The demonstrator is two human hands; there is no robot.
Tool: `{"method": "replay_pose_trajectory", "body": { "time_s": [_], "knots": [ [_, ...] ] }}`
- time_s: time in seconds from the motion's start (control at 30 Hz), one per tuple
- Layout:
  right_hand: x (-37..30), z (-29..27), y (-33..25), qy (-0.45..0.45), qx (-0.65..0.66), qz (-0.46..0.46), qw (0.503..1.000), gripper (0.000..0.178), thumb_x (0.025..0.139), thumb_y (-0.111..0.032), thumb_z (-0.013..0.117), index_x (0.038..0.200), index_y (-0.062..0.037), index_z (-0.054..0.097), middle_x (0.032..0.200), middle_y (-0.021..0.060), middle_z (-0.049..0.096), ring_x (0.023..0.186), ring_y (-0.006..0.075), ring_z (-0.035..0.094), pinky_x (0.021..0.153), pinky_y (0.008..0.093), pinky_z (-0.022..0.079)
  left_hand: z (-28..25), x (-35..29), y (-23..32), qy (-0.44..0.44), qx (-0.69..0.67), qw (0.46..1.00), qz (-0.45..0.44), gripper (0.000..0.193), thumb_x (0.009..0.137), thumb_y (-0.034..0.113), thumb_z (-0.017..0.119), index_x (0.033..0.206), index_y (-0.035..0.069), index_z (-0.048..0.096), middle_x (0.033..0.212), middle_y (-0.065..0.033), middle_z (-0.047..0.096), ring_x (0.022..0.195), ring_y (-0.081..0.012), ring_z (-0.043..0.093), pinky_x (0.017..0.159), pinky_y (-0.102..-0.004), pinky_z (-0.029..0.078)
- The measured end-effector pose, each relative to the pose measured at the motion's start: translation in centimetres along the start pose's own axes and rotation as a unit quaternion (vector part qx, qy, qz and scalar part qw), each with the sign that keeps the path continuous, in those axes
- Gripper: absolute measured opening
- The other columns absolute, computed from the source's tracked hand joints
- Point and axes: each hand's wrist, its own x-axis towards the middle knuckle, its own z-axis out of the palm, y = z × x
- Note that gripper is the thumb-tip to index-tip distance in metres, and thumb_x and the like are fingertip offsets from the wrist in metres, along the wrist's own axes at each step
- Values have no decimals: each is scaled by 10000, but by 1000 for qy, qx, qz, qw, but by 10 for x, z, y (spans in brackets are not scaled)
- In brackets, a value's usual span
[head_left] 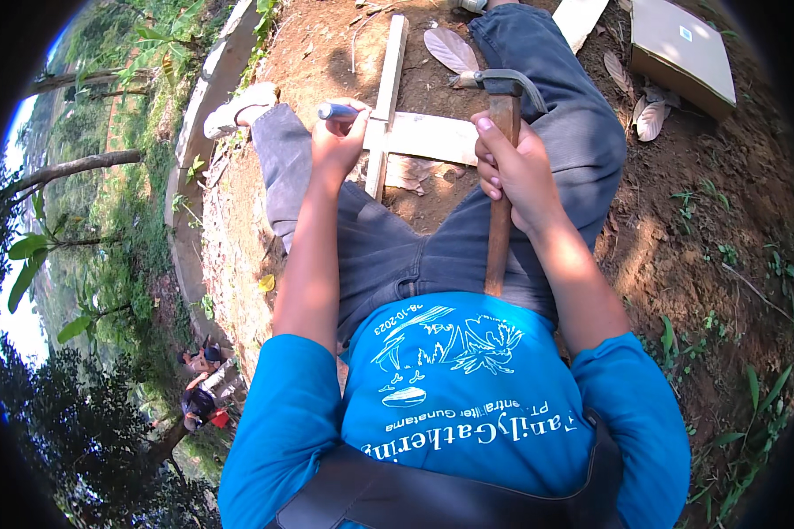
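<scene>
My right hand is wrapped round the wooden handle of a claw hammer, just below its metal head. The head is raised over my right thigh, and the handle runs back toward my shirt. My left hand grips a short blue handle whose rounded end sticks out to the left; the rest of it is hidden by my fingers. That hand rests beside a narrow wooden strip, which crosses a wider pale board lying on the ground between my legs. The two pieces form a rough cross.
A cardboard box stands at the far right, near another pale board. Dry leaves lie on the brown soil. At the left a concrete edge borders the greenery, with people beyond it.
</scene>
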Motion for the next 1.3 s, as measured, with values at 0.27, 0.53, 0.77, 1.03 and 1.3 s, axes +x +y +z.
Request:
{"method": "replay_pose_trajectory", "body": {
  "time_s": [0.27,0.53,0.77,1.03,1.3],
  "knots": [
    [1,-6,2,7,10,-10,1000,248,1022,-267,565,1132,-52,511,717,-36,409,483,7,361,409,179,324,5,4,12,-45,102,993,27,122,913,42,700,1021,16,649,938,-44,708,882,-91,665,802,-251,523],
    [-1,-8,2,-1,17,-14,1000,244,1020,-267,570,1118,-52,510,718,-33,413,483,9,359,408,182,329,4,5,14,-68,114,991,21,182,919,10,667,1064,35,561,952,-44,677,897,-94,655,815,-247,529],
    [-3,-6,1,0,2,-9,1000,261,1019,-277,573,1134,-48,523,735,-28,422,489,11,371,410,184,336,13,16,-15,-19,-3,999,36,166,969,156,654,1019,45,542,877,-58,664,817,-124,661,739,-290,522],
    [24,-3,0,-69,-302,-78,948,407,994,-262,588,1292,8,521,760,37,558,611,120,538,556,294,445,29,29,-19,47,-30,998,-40,280,987,301,644,887,53,558,700,-11,589,639,-114,579,634,-296,487],
    [37,83,-108,-160,-498,-358,774,239,946,-149,611,1092,27,541,781,197,599,686,329,582,629,395,433,20,35,-7,31,-48,997,-58,376,973,387,644,810,50,610,691,10,586,642,-98,538,611,-298,452]
  ]
}}
